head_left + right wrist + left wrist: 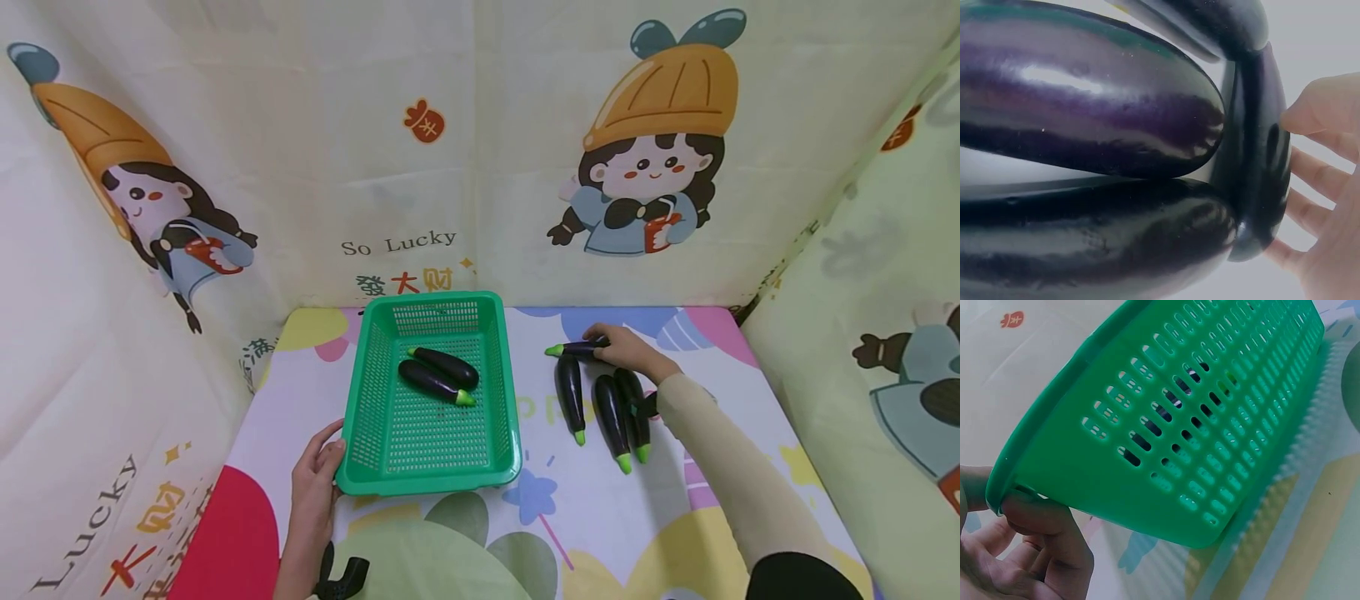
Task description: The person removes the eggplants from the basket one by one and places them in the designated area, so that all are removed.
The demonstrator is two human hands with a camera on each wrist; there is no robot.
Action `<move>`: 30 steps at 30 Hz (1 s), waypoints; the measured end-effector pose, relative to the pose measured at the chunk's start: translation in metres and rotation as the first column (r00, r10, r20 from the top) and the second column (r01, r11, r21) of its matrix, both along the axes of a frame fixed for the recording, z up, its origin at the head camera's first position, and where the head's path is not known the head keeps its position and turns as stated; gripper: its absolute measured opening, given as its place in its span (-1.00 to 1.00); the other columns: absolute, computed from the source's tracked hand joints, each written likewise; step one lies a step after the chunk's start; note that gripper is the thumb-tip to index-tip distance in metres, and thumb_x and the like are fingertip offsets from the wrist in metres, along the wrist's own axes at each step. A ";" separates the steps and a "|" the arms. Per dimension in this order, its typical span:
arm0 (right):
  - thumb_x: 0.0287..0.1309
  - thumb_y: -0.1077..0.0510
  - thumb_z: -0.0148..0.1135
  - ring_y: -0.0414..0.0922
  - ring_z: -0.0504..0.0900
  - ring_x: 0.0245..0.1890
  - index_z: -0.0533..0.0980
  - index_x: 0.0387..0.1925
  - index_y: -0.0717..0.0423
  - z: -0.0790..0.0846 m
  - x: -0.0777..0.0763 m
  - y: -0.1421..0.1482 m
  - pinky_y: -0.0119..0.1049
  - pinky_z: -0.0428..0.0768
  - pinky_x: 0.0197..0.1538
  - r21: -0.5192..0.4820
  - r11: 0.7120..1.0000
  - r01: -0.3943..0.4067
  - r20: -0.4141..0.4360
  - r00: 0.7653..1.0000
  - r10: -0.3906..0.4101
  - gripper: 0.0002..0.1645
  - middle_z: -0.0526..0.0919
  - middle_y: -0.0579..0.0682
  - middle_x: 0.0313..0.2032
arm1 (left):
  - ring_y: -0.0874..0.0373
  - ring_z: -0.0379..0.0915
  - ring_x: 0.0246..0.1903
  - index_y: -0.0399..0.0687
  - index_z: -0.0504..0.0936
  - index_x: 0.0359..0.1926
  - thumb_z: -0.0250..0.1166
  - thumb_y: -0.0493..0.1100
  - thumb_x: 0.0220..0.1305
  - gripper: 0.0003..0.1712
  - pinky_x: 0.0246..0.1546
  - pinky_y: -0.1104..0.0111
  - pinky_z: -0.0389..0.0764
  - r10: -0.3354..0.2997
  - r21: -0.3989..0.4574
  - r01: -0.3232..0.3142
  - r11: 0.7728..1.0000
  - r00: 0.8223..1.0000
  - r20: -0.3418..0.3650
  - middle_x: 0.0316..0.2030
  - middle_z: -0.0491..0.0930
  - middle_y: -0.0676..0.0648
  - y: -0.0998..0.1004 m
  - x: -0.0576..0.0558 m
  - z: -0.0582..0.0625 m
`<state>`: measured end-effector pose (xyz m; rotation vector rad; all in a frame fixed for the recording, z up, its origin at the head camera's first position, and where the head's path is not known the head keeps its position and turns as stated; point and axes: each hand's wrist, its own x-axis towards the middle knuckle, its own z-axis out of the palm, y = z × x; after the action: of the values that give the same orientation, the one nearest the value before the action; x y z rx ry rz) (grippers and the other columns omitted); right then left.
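Note:
My left hand [315,471] grips the rim of a green plastic basket [512,450] at its near left side, as the left wrist view also shows. Inside the basket two dark eggplants [437,382] lie side by side. Over on the right, my right hand [630,350] holds the right end of an eggplant [576,348] that lies crosswise behind the others. In the right wrist view the thumb is against this eggplant [1254,150] and the other fingers pass partly behind it. Three more eggplants [612,421] with green stems lie just in front of it, pointing toward me.
A patterned cloth [570,508] covers the table. Printed fabric walls [517,167] rise at the back and both sides. The basket stands left of the loose eggplants, with a strip of cloth between them. Black straps [347,575] sit on the wrists.

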<state>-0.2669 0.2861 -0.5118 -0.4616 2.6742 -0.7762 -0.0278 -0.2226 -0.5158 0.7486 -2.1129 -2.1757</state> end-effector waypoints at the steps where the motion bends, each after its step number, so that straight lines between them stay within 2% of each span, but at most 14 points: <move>1: 0.30 0.23 0.08 0.25 0.61 0.18 0.52 0.27 0.26 0.001 0.001 0.000 0.23 0.52 0.27 -0.003 1.000 -0.003 -0.002 1.000 0.003 -0.47 0.64 0.35 0.19 | 0.34 0.66 -0.22 0.09 0.38 0.50 0.18 0.08 0.57 -0.41 -0.18 0.45 0.75 -0.001 -0.001 0.001 1.000 1.000 0.003 -0.17 0.66 0.26 0.000 0.000 0.000; 11: 0.41 0.23 0.06 0.32 0.53 0.27 0.49 0.30 0.30 0.019 0.003 -0.010 0.31 0.47 0.32 -0.075 0.996 -0.046 -0.038 0.998 0.043 -0.51 0.59 0.31 0.26 | 0.35 0.64 -0.23 0.07 0.37 0.51 0.17 0.08 0.57 -0.41 -0.18 0.46 0.75 -0.007 0.009 0.007 1.000 1.000 0.004 -0.18 0.66 0.25 0.000 0.000 0.001; 16: 0.46 0.21 0.07 0.27 0.53 0.32 0.47 0.33 0.27 0.032 0.003 -0.023 0.29 0.46 0.36 -0.114 0.992 -0.053 -0.008 0.999 0.052 -0.52 0.56 0.28 0.31 | 0.34 0.66 -0.24 0.06 0.37 0.51 0.17 0.07 0.57 -0.40 -0.20 0.44 0.75 -0.009 0.008 0.009 1.000 1.000 -0.004 -0.18 0.67 0.25 -0.001 0.000 0.000; 21: 0.49 0.15 0.11 0.20 0.54 0.34 0.48 0.33 0.13 0.046 0.002 -0.037 0.26 0.45 0.40 -0.176 0.983 -0.055 0.036 0.997 0.062 -0.55 0.56 0.18 0.33 | 0.34 0.68 -0.26 0.03 0.37 0.51 0.17 0.06 0.57 -0.40 -0.22 0.43 0.76 -0.006 0.019 0.006 1.000 1.000 -0.012 -0.19 0.68 0.24 -0.001 0.000 0.000; 27: 0.53 0.09 0.10 0.16 0.54 0.36 0.48 0.36 0.01 0.061 0.002 -0.058 0.21 0.50 0.37 -0.273 0.954 -0.121 0.069 0.987 0.145 -0.55 0.55 0.19 0.34 | 0.35 0.68 -0.25 0.03 0.36 0.51 0.17 0.05 0.58 -0.40 -0.21 0.44 0.76 -0.009 0.023 0.009 1.000 1.000 -0.011 -0.17 0.68 0.24 -0.001 0.000 0.001; 30: 0.53 0.06 0.12 0.12 0.56 0.35 0.48 0.36 -0.04 0.067 0.004 -0.072 0.19 0.54 0.34 -0.285 0.946 -0.151 0.068 0.982 0.177 -0.55 0.57 0.15 0.33 | 0.35 0.67 -0.24 0.05 0.36 0.51 0.17 0.06 0.57 -0.40 -0.20 0.44 0.76 -0.012 0.019 0.012 1.000 1.000 -0.004 -0.17 0.67 0.24 -0.001 0.000 0.001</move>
<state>-0.2629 0.2138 -0.4450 -0.6901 2.4115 -1.1004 -0.0282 -0.2237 -0.5149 0.7336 -2.1035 -2.2042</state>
